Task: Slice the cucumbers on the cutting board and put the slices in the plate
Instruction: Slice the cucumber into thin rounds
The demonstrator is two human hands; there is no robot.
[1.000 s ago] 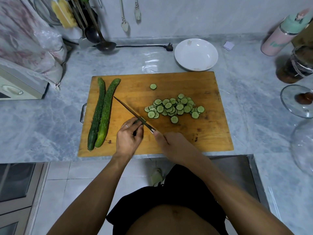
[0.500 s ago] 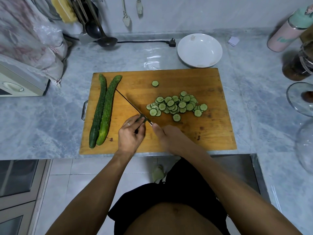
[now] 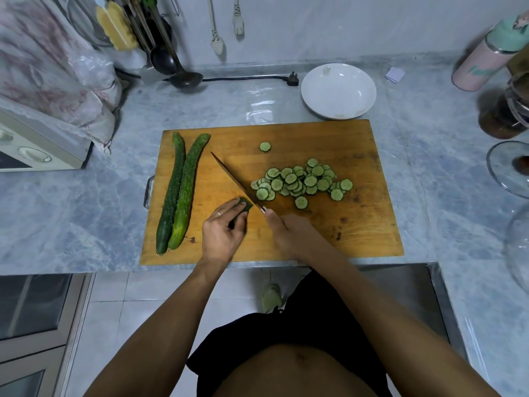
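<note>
the fingers (image 3: 229,209) of the left hand (image 3: 221,233) are curled over a short cucumber stub (image 3: 245,204), most of it hidden under them. the right hand (image 3: 292,234) grips the knife (image 3: 233,179); its handle is covered by the hand, so only the blade shows, slanting up and left with its heel against the stub's cut end. just right of the blade lies a heap of slices (image 3: 303,181), overlapping so they are hard to tell apart, with one stray slice (image 3: 265,146) further back. two whole cucumbers (image 3: 183,190) lie side by side, touching, along the left of the cutting board (image 3: 357,224). the white plate (image 3: 338,91) sits on the bench (image 3: 86,210) just behind the board's far right corner. at the right edge a pink bottle (image 3: 483,61) and glassware are cut off.
</note>
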